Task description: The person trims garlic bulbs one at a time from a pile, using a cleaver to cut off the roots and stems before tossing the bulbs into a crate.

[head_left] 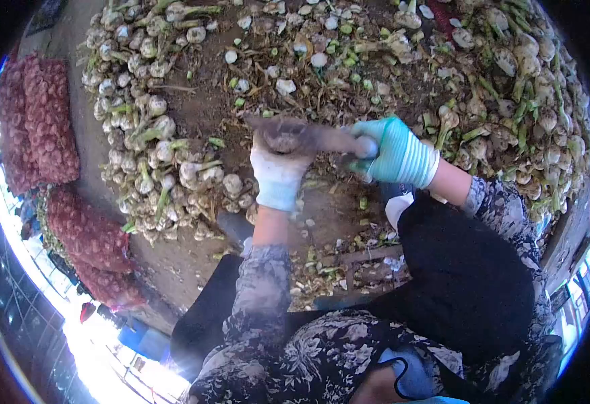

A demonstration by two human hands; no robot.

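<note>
My left hand, in a white glove with a dirty palm, is closed around what looks like a garlic bulb, its outline smeared by motion. In a green-and-white ribbed glove, my right hand grips the handle of a knife. The blurred blade points left and reaches over the bulb at my left fingers; whether it touches cannot be told. Both hands are above the littered ground in front of my knees.
Trimmed garlic bulbs are heaped on the left. Garlic with green stems is piled on the right. Cut stems, dry leaves and skins litter the soil between. Filled red mesh sacks stand at the far left, with another red sack nearer.
</note>
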